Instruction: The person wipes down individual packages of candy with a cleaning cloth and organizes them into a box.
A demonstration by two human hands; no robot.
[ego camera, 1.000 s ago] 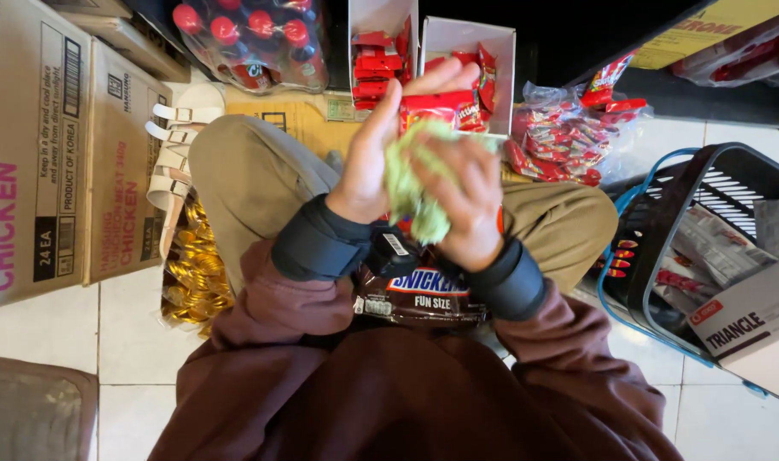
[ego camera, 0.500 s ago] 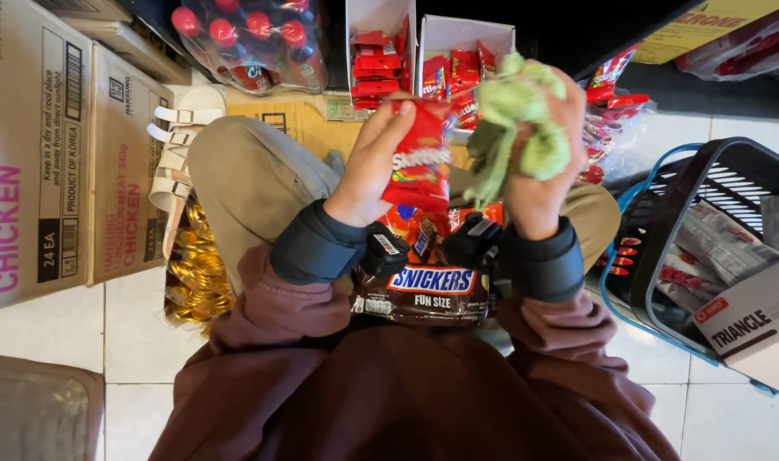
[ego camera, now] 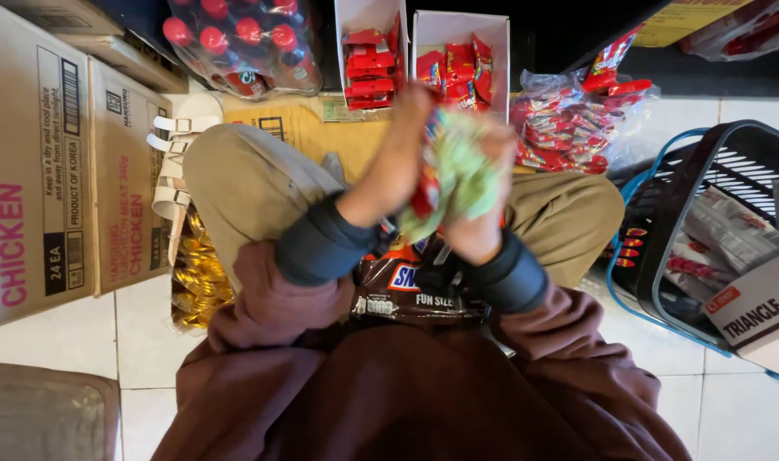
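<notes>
head view showed my left hand and right hand pressed together above the brown candy bag in my lap, the left clamped on a small red packet, the right closed on a green cloth wrapped against it. both were blurred. to wipe well, i judged the packet needed a firm pinch and full turns inside the cloth. behind the bag stood two white display boxes.
</notes>
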